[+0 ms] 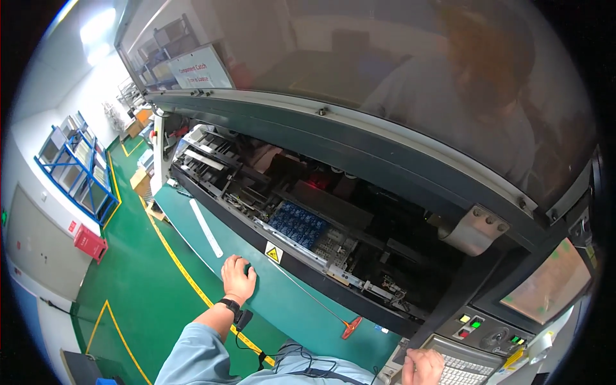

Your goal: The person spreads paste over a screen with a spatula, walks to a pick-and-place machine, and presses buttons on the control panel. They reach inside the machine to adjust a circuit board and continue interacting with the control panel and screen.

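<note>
The big grey machine (359, 151) fills most of my view, its front slot exposed above a green bench top (276, 305) where the person works. To the right, a tilted screen (545, 282) sits above a button panel (497, 339) and a pale keyboard (465, 373). Inside the slot lies a dark blue circuit board (298, 224), well apart from both hands; on the bench are a white strip (205, 229) and a long rod with a red handle (351, 328). The left hand (239, 280) rests on the bench, fingers curled over a small dark object (248, 268) that may be a mouse; I cannot tell whether it grips it or merely covers it. The right hand (423, 367) is just beside the keyboard, fingers bent, with nothing visible in them; whether they touch a key I cannot tell. To my eye, good work here calls for a light left hand, short of the machine's edge and its yellow warning label (274, 252), and a right hand that picks one key at a time with the eyes on it. The cord (247, 343) hanging from the left wrist could snag, so it wants slack and a clear path.
</note>
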The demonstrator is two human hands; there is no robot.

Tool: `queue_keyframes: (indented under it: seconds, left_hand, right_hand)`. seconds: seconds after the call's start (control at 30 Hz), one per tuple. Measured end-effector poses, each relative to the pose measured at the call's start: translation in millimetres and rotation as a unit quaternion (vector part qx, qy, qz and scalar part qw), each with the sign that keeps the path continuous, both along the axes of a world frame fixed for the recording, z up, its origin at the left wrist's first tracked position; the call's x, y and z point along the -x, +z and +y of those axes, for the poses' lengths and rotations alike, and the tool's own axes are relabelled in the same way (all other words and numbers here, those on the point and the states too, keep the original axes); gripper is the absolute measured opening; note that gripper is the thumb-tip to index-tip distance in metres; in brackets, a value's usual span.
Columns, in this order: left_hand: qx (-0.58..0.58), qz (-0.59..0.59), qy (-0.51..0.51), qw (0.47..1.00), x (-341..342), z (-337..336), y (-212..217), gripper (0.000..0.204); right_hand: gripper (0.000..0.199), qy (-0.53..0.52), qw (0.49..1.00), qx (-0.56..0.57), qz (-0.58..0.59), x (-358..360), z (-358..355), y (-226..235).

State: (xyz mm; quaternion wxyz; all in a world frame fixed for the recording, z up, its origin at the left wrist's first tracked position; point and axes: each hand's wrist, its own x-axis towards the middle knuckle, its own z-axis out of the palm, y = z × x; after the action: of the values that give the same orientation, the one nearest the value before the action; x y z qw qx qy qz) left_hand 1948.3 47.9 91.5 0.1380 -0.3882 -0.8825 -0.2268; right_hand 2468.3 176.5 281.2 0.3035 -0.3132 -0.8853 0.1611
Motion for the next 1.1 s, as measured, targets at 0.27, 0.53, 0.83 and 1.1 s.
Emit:
queue_keyframes:
  seconds: [0.27, 0.53, 0.83, 1.1]
  left_hand:
    - [-0.006, 0.010, -0.001, 1.000, 0, 0, 0, 0.025]
    - [0.008, -0.004, 0.003, 1.000, 1, 0, 4, 0.027]
    - [0.006, 0.002, 0.000, 1.000, 1, 1, 1, 0.026]
    - [0.004, -0.008, 0.000, 1.000, -1, 1, 4, 0.026]
  right_hand:
    - [0.021, -0.003, 1.000, -0.008, 0.002, -7, 0, -4]
    - [0.020, 0.004, 1.000, 0.003, -0.004, -3, 3, -4]
    - [0.021, 0.008, 1.000, 0.015, -0.002, -2, 12, -8]
    - [0.021, 0.014, 1.000, 0.013, -0.006, -2, 16, -12]
